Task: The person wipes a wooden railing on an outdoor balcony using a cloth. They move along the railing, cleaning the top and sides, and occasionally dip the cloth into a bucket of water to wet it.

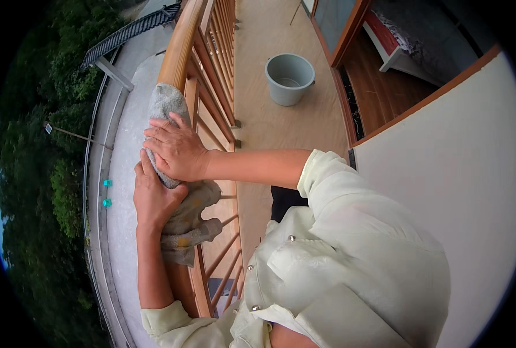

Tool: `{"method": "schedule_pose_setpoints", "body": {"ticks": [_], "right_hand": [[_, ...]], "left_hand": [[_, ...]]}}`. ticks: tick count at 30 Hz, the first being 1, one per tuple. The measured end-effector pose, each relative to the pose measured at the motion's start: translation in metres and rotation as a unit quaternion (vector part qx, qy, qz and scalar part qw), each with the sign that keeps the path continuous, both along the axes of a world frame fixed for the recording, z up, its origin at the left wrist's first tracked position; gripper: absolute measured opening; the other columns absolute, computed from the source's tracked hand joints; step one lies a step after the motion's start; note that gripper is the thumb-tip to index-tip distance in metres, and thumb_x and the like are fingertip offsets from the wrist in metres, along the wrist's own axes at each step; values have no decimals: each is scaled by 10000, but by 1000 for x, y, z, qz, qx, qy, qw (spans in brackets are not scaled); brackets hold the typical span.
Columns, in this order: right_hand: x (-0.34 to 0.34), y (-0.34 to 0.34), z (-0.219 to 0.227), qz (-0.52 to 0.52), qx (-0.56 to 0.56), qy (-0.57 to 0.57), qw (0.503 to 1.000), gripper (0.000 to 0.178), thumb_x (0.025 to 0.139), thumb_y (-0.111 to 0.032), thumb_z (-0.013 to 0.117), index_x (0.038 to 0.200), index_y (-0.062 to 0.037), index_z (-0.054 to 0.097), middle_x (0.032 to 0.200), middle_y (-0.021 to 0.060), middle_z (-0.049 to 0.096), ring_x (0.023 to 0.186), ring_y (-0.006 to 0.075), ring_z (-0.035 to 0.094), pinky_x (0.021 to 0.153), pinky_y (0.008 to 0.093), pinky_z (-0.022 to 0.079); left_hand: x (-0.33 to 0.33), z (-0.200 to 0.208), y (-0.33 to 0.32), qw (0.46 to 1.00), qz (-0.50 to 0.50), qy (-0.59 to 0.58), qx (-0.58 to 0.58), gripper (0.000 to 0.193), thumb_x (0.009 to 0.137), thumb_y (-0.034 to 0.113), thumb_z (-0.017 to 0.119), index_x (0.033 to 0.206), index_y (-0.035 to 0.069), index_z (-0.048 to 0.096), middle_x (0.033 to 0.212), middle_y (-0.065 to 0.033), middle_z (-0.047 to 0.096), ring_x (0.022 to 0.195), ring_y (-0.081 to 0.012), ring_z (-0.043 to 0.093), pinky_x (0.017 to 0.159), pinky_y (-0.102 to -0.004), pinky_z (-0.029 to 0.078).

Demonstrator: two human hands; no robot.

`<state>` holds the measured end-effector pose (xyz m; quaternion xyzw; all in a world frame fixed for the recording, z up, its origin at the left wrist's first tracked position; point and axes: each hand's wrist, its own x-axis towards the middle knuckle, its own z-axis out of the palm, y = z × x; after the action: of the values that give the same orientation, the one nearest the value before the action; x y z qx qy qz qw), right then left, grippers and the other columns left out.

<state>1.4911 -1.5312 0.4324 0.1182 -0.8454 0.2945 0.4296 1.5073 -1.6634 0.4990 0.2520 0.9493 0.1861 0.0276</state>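
Observation:
A grey cloth (168, 100) lies draped over the top of a wooden handrail (179, 55), and its loose, yellowish-patterned end hangs down on the balcony side. My right hand (179, 149) reaches across and presses on the cloth, its fingers curled over the rail. Just nearer to me, my left hand (156, 197) grips the cloth around the rail, thumb toward the balcony side. The two hands almost touch. Whatever lies under the palms is hidden.
A grey bucket (290, 81) stands on the tiled balcony floor (258, 35) ahead. Wooden balusters (214, 43) run below the handrail. To the right are a white wall (443, 156) and an open doorway showing a bed (391, 55). Beyond the rail, a paved road (124, 127) lies below.

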Motion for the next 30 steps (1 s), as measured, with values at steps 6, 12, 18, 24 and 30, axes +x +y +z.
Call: {"method": "schedule_pose_setpoints", "body": {"ticks": [6, 12, 18, 24, 30], "right_hand": [[165, -123, 17, 241, 34, -67, 968, 413, 762, -176, 592, 1138, -6, 578, 1214, 138, 527, 1231, 293, 437, 1055, 488, 271], [208, -175, 27, 495, 126, -105, 853, 629, 742, -312, 700, 1290, -66, 515, 1357, 127, 477, 1298, 276, 407, 1056, 445, 274], [132, -108, 63, 455, 277, -111, 839, 747, 613, -96, 703, 1329, -56, 495, 1346, 153, 504, 1285, 337, 442, 1033, 452, 320], [115, -99, 71, 474, 350, -142, 795, 879, 565, -117, 716, 1373, 11, 394, 1335, 165, 482, 1276, 364, 426, 1034, 474, 295], [133, -130, 75, 479, 406, -115, 770, 955, 530, -119, 772, 1382, 17, 362, 1327, 182, 460, 1246, 359, 431, 1004, 477, 292]], "left_hand": [[187, 6, -145, 995, 91, 14, -35, 956, 570, 127, 743, 1404, -30, 303, 1269, -220, 473, 1123, -406, 502, 934, -443, 435], [297, 5, -211, 949, 255, 104, -151, 929, 555, 84, 772, 1382, -10, 361, 1270, -195, 467, 1095, -376, 496, 939, -446, 400], [218, 1, -137, 952, 252, 122, -125, 724, 621, 115, 695, 1259, -101, 430, 1099, -200, 540, 948, -307, 531, 829, -391, 412], [199, -28, -105, 930, 279, 226, -77, 524, 719, 207, 611, 1139, -98, 544, 1046, -181, 578, 927, -263, 544, 798, -396, 410], [240, -28, -152, 927, 259, 267, -58, 577, 686, 191, 674, 1189, -56, 535, 1099, -169, 583, 1005, -283, 553, 891, -400, 408]]}}
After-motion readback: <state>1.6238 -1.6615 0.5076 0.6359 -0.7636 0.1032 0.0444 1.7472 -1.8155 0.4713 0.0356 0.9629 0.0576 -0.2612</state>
